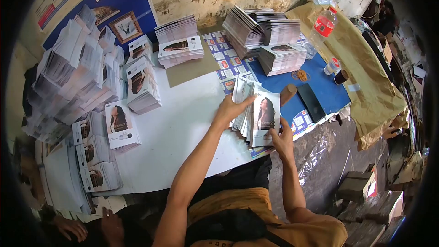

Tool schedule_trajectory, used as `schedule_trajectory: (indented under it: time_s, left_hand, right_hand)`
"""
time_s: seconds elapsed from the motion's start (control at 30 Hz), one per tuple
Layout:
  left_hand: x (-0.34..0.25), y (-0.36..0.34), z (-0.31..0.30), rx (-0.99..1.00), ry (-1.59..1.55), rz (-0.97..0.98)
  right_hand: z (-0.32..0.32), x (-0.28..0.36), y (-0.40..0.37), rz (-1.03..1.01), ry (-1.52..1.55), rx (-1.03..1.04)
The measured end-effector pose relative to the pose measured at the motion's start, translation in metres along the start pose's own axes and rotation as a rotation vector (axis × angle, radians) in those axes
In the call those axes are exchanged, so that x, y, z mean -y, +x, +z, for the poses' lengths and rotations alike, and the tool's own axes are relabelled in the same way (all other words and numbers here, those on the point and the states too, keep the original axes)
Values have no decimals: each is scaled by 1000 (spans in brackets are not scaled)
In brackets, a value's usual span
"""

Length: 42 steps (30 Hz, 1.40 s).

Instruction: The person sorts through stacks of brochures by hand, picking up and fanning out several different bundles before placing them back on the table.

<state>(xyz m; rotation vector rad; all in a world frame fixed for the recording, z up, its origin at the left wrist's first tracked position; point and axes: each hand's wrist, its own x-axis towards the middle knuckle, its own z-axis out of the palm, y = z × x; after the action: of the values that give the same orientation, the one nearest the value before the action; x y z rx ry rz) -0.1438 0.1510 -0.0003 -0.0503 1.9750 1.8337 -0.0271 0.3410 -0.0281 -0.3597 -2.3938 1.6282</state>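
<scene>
Near the table's front right edge, both my hands are on a fanned stack of printed leaflets (266, 110). The top one shows a person with long dark hair, and the loose edges spread out to the left. My left hand (232, 110) grips the stack's left side, its fingers closed against the upper edges. At the lower right corner, my right hand (283, 142) holds the stack with the thumb on the front; its other fingers are partly hidden behind. Just beyond the stack lie a wooden cylinder (288, 94) and a dark phone-like slab (311, 102).
Tall leaflet piles (68, 73) fill the left side; more bundles (282, 58) stand at the back. Rubber bands (300, 75), a red-labelled bottle (323, 25) and a plastic cup (332, 66) sit to the right, beside brown paper (366, 96). Another person's hands (71, 228) show at lower left.
</scene>
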Motion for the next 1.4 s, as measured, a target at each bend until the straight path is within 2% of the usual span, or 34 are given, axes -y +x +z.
schedule_trajectory:
  time_s: [0.07,0.2,0.23,0.33,0.4,0.43,0.53,0.57,0.6,0.67,0.7,0.73,0.8,0.83,0.9,0.93,1.0,1.07,1.17,1.27,1.4]
  left_hand:
    - [12,0,13,-122,60,52]
    - [24,-9,29,-238,221,160]
    - [15,-19,32,-242,223,111]
    - [25,-24,36,-277,241,175]
    - [29,-32,32,-264,142,259]
    - [31,-37,26,-267,93,302]
    - [30,-67,3,-200,-37,477]
    - [24,-84,-7,-238,111,572]
    - [23,-91,-13,-171,20,618]
    - [10,-118,-28,-175,200,590]
    - [7,-127,-36,-171,183,552]
    - [3,-135,-42,-186,175,575]
    - [0,-149,-52,-211,151,624]
    - [13,-146,-59,-197,192,687]
    - [17,-156,-69,-304,402,757]
    - [18,-160,-72,-355,509,791]
    - [30,-161,-68,-198,146,763]
    - [43,-156,-65,-197,6,823]
    - [57,-149,-65,-185,-5,881]
    - [62,-137,-51,-186,-114,903]
    - [35,-152,-50,-202,-141,878]
  right_hand:
    - [0,-1,1,8,-16,14]
    - [0,-1,1,9,-62,20]
    - [1,-1,0,-22,-84,22]
    - [4,-6,-2,-83,-129,30]
    - [9,-3,-5,-90,-127,48]
    - [8,3,-6,58,4,165]
    - [24,19,-15,17,225,181]
    - [30,8,-11,20,353,278]
    - [31,23,-11,72,461,379]
    - [43,29,-13,75,573,480]
    - [53,47,-20,77,582,386]
    - [58,46,-17,-55,548,472]
    - [67,58,-30,-136,575,421]
    - [69,55,-34,-110,583,451]
    - [73,56,-39,-63,597,501]
    - [75,64,-38,-159,574,540]
    - [76,84,-36,-351,528,613]
    - [82,76,-36,-341,469,633]
    - [88,68,-36,-381,525,616]
    - [99,-7,-49,40,785,552]
    - [95,9,-47,-50,760,535]
